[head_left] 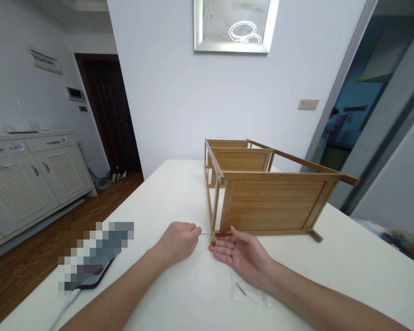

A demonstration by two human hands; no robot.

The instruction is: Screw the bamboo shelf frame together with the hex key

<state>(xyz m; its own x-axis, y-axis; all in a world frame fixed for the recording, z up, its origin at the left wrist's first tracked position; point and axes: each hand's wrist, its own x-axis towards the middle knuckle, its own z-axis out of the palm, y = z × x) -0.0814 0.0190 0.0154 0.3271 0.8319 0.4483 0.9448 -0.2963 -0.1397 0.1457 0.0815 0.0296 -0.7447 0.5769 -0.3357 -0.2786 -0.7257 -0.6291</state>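
Note:
A wooden shelf unit (274,202) lies on its side on the white table, its slatless brown panel facing me. My left hand (180,241) is closed around a thin metal tool (206,234), whose narrow shaft points right to the end of the shelf's near left leg (213,238). The tool's handle end is hidden in the fist, so its exact kind does not show. My right hand (239,253) lies palm up with fingers stretched out, fingertips at that leg's end and thumb beside the panel's lower edge. Below it lies a clear plastic bag (251,296) with a small screw-like piece (241,288).
On the table's left side is a dark phone-like device (98,273), partly pixelated, with a white cable (67,301) running off the near edge. The white table (179,193) reaches back to the wall. A white cabinet (37,170) stands beyond on the left.

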